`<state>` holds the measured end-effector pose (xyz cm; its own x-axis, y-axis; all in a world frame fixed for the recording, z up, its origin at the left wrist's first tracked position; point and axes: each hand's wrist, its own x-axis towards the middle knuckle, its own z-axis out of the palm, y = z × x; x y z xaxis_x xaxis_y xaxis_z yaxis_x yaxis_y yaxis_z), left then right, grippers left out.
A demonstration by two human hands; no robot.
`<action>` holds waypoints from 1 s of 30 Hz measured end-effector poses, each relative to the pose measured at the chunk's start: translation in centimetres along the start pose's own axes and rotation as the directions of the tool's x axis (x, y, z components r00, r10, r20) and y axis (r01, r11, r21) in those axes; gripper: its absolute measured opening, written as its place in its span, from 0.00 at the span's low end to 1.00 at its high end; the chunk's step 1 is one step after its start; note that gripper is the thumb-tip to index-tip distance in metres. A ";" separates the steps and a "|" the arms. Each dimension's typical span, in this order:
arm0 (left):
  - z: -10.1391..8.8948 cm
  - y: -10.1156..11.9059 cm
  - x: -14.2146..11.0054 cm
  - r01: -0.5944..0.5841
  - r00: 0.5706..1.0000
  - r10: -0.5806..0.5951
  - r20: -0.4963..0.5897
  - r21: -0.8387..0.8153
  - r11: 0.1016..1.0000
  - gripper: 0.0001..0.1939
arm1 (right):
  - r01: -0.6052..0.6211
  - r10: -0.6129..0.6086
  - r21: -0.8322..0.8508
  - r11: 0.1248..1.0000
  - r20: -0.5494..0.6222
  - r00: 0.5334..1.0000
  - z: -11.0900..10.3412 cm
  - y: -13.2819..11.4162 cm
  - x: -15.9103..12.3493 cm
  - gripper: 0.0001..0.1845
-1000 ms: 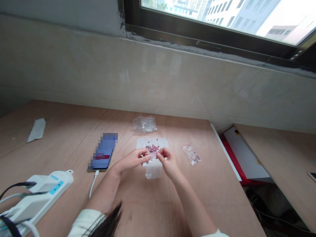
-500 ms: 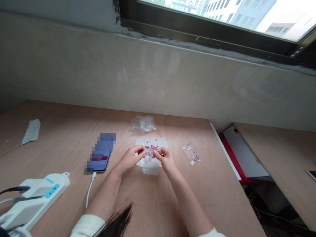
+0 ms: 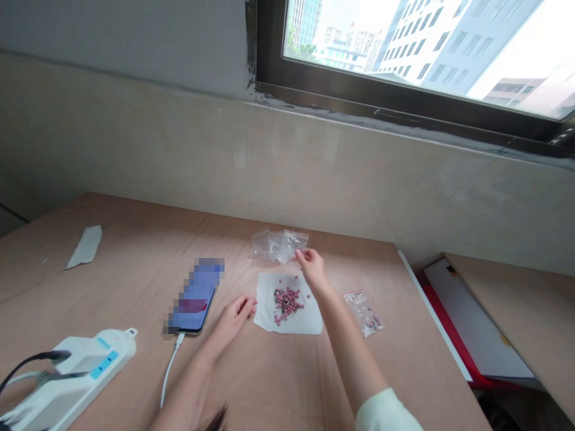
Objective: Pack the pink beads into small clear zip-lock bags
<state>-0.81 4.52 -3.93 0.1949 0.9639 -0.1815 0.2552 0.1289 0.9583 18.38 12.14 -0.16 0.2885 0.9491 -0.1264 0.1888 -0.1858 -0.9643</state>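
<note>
A square of white paper (image 3: 265,320) lies on the table with a loose pile of small pink and dark pills (image 3: 288,302) on it. Beside the paper's left edge rests my left hand (image 3: 236,314), its fingers curled together and nothing visible in them. My right hand (image 3: 311,266) reaches over the paper's far right corner, thumb and fingertips pinched on the edge of a clear zip bag (image 3: 294,240). That bag overlaps other crumpled clear bags (image 3: 265,244) behind the paper. To the right, another zip bag (image 3: 363,312) holds a few pills.
A phone (image 3: 195,299) with a white charging cable (image 3: 171,365) lies to the left. Nearer is a white power strip (image 3: 90,371) with plugs. A torn paper piece (image 3: 85,246) sits far left. Beyond the table's right edge are a red-edged folder (image 3: 476,323) and a second surface (image 3: 534,317).
Both hands held a small zip bag over the paper; now my right hand has carried it to the bags behind. My left hand has let go and moved left. More pills show on the paper.
</note>
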 end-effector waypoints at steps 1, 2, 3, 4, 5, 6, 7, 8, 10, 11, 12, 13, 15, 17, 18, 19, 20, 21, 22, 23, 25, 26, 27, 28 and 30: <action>-0.1 -0.3 -0.2 -0.001 1.000 0.001 0.008 -0.006 1.000 0.16 | 0.000 -0.006 -0.085 0.996 -0.074 0.997 0.0 -0.3 0.9 0.15; -0.2 -0.5 -0.3 -0.004 1.000 0.004 0.015 -0.007 1.000 0.16 | 0.027 -0.053 -0.180 0.983 -0.146 0.988 -0.3 -0.3 1.4 0.16; -0.2 -0.6 -0.4 -0.010 1.000 0.010 0.024 -0.003 1.000 0.15 | 0.066 -0.125 -0.282 0.957 -0.199 0.972 -0.8 0.0 1.5 0.17; -0.2 -0.6 -0.4 -0.018 0.999 0.018 0.033 0.004 1.000 0.15 | 0.099 -0.201 -0.386 0.917 -0.232 0.952 -1.5 0.6 1.2 0.18; -0.2 -0.6 -0.4 -0.027 0.999 0.026 0.040 0.015 1.000 0.15 | 0.112 -0.258 -0.487 0.866 -0.244 0.935 -2.5 1.4 0.5 0.19; -0.3 -0.6 -0.4 -0.035 0.998 0.034 0.045 0.028 0.999 0.14 | 0.083 -0.282 -0.577 0.813 -0.265 0.922 -3.6 2.4 -0.5 0.19; -0.3 -0.5 -0.3 -0.042 0.998 0.040 0.045 0.043 0.998 0.14 | 0.022 -0.284 -0.651 0.758 -0.301 0.910 -4.7 3.5 -1.6 0.19; -0.2 -0.5 -0.3 -0.046 0.998 0.044 0.042 0.058 0.997 0.14 | -0.054 -0.268 -0.710 0.702 -0.333 0.904 -5.9 4.7 -2.8 0.19; -0.2 -0.4 -0.2 -0.046 0.999 0.044 0.030 0.085 0.995 0.15 | -0.203 -0.216 -0.767 0.609 -0.406 0.888 -8.1 6.9 -5.0 0.17; -0.1 -0.3 -0.2 -0.042 0.999 0.040 0.026 0.096 0.994 0.15 | -0.220 -0.205 -0.782 0.583 -0.404 0.891 -9.0 7.8 -5.9 0.16; -0.1 -0.3 -0.2 -0.037 0.999 0.035 0.022 0.105 0.994 0.15 | -0.190 -0.226 -0.795 0.577 -0.378 0.898 -9.8 8.5 -6.5 0.14; 0.0 -0.4 -0.2 -0.033 0.999 0.032 0.015 0.114 0.993 0.16 | -0.157 -0.248 -0.799 0.581 -0.357 0.901 -10.4 9.1 -7.0 0.13; 0.0 -0.5 -0.1 -0.027 1.000 0.028 0.000 0.123 0.992 0.16 | -0.083 -0.295 -0.794 0.602 -0.318 0.901 -11.3 9.7 -7.4 0.13; 0.0 -0.5 -0.2 -0.023 1.000 0.025 -0.012 0.110 0.994 0.16 | -0.060 -0.312 -0.772 0.633 -0.325 0.893 -11.8 9.5 -7.4 0.13; 0.0 -0.4 -0.3 -0.017 1.000 0.018 -0.014 0.090 0.996 0.16 | -0.061 -0.312 -0.751 0.658 -0.344 0.886 -11.9 9.1 -7.4 0.13; 0.0 -0.2 -0.4 -0.007 1.000 0.008 -0.016 0.064 0.998 0.17 | -0.057 -0.312 -0.721 0.690 -0.367 0.876 -11.8 8.5 -7.5 0.13; 0.1 0.1 -0.6 0.003 1.000 -0.003 -0.017 0.037 0.999 0.17 | -0.038 -0.317 -0.683 0.729 -0.387 0.866 -11.6 7.8 -7.7 0.13; 0.2 0.7 -0.7 0.012 1.000 -0.012 -0.012 0.013 1.000 0.17 | -0.003 -0.329 -0.638 0.770 -0.401 0.855 -11.2 7.0 -8.0 0.13; 0.4 1.4 -0.9 0.017 1.000 -0.017 -0.002 -0.006 1.000 0.17 | 0.065 -0.357 -0.591 0.804 -0.392 0.848 -10.5 6.0 -8.5 0.12; 0.7 2.3 -1.1 0.010 1.000 -0.010 0.029 -0.017 1.000 0.17 | 0.146 -0.396 -0.546 0.825 -0.375 0.838 -9.7 4.9 -9.1 0.11; 1.5 4.2 -1.3 -0.002 0.989 0.008 0.150 -0.041 0.999 0.16 | 0.329 -0.478 -0.465 0.821 -0.246 0.843 -7.7 2.7 -10.3 0.09; 1.9 5.2 -1.3 -0.022 0.980 0.035 0.197 -0.071 0.997 0.15 | 0.410 -0.512 -0.428 0.806 -0.156 0.845 -6.6 1.8 -11.0 0.08; 2.3 6.1 -1.3 -0.039 0.970 0.061 0.237 -0.095 0.995 0.16 | 0.470 -0.538 -0.390 0.792 -0.081 0.839 -5.5 1.0 -11.5 0.09; 2.6 6.9 -1.2 -0.052 0.962 0.078 0.260 -0.107 0.993 0.17 | 0.516 -0.556 -0.352 0.781 -0.014 0.831 -4.5 0.4 -12.0 0.09; 2.8 7.9 -1.1 -0.051 0.961 0.079 0.265 -0.112 0.992 0.18 | 0.557 -0.570 -0.310 0.770 0.057 0.820 -3.0 -0.3 -12.6 0.11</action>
<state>3.62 3.83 3.25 0.4581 0.8749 -0.1569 0.1372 0.1048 0.9850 17.54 -0.52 2.40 0.0759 0.8983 0.4328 0.5974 0.3065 -0.7410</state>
